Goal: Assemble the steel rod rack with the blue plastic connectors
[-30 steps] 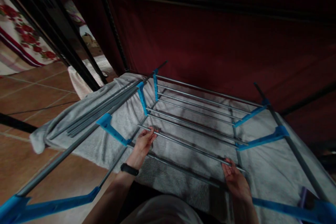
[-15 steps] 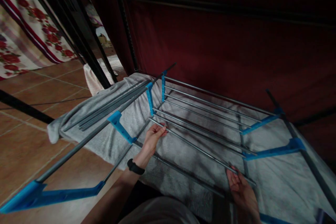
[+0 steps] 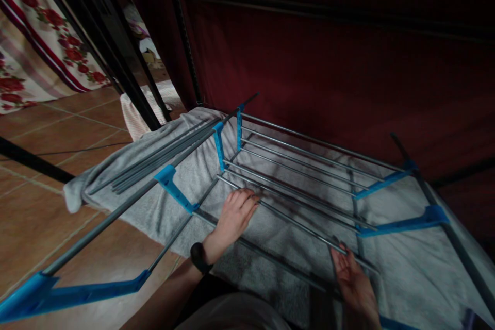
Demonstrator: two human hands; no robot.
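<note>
You wear a black wristband on your left wrist, strapped close above the left hand, with a smooth, rounded face. Your left forearm is bare. At the bottom edge your pale greyish top shows as a soft curve, with dark cloth beside it, its details lost in shadow.

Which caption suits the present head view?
Left hand and right hand hold one metal rod over a grey blanket.

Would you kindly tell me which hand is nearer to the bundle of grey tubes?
Left. The left hand is to the right of the grey tubes; the right hand is much farther right.
</note>
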